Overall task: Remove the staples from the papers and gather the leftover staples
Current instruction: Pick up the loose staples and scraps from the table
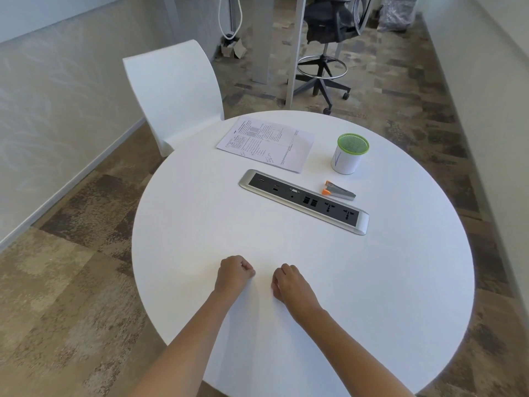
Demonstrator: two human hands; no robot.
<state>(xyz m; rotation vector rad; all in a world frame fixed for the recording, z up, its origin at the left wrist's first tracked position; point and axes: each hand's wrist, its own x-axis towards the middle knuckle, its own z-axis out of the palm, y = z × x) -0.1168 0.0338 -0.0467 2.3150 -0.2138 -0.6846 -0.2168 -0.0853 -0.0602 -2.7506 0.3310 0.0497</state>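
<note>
Printed papers (266, 143) lie flat at the far side of the round white table (372, 282). An orange-and-grey staple remover (339, 191) rests to the right, just beyond the power strip. A green mesh cup (349, 153) wrapped in white paper stands upright behind it. My left hand (234, 272) and my right hand (287, 282) rest on the near part of the table, side by side, both curled into loose fists with nothing seen in them. No loose staples are visible.
A silver and black power strip (303, 200) is set into the table's middle, running diagonally. A white chair (174, 90) stands at the far left edge. A black office stool (323, 61) and desk legs are on the carpet beyond.
</note>
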